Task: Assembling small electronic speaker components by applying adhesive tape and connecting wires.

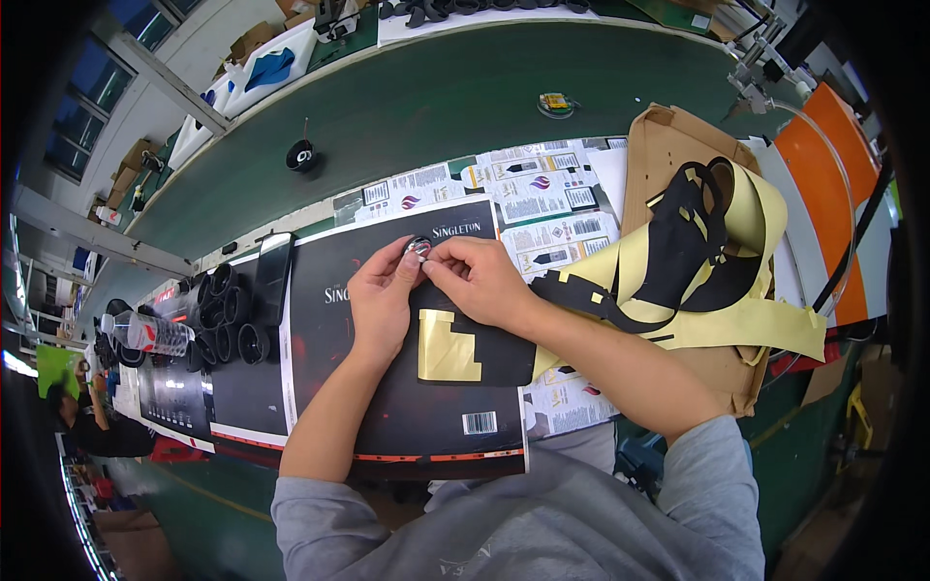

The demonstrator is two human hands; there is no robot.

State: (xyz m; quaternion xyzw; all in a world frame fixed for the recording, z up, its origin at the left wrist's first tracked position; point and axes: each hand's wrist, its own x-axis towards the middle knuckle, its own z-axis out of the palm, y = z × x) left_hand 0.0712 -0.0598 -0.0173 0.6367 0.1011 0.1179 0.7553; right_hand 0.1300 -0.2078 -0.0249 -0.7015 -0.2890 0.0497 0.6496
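My left hand [380, 295] and my right hand [475, 276] meet over a black printed sheet [387, 387] and together pinch a small round black part with a shiny face [418, 248]. Just below the hands lies a gold stepped sticker piece [446, 349] on black backing. A long strip of yellow backing paper with black die-cut pieces [697, 261] trails off to the right from under my right wrist.
Several black cylindrical parts [228, 315] and a dark phone-like slab [273, 276] sit at the left, beside a clear plastic bottle [145, 334]. Printed leaflets [542, 198] and brown cardboard [668, 145] lie beyond. A green conveyor belt [436, 107] carries one black round part [301, 155]. Another person [82, 407] is seated at far left.
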